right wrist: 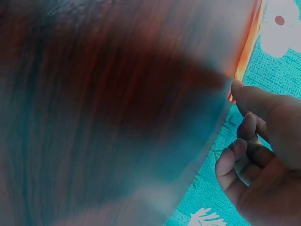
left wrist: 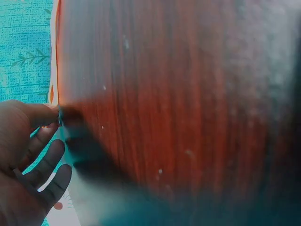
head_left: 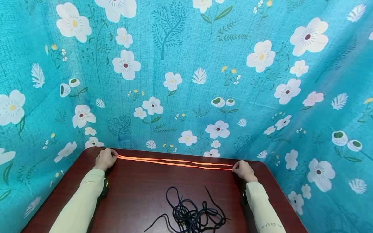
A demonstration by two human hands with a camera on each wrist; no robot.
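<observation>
An orange cord (head_left: 175, 163), flat like a shoelace and doubled into two strands, is stretched across the far side of the table in the head view. My left hand (head_left: 105, 159) pinches its left end between thumb and index finger. At the other end my right hand (head_left: 244, 170) pinches it the same way. Up close, the left wrist view has the lace (left wrist: 54, 70) running up from the left fingertips, the other fingers loosely bent. In the right wrist view the lace (right wrist: 249, 44) leaves the right thumb and finger; the remaining fingers curl.
A tangled dark cord (head_left: 189, 213) lies in a heap at the near middle of the reddish-brown table (head_left: 137, 191). Behind the table's far edge and along both sides hangs a turquoise flowered cloth (head_left: 186, 113).
</observation>
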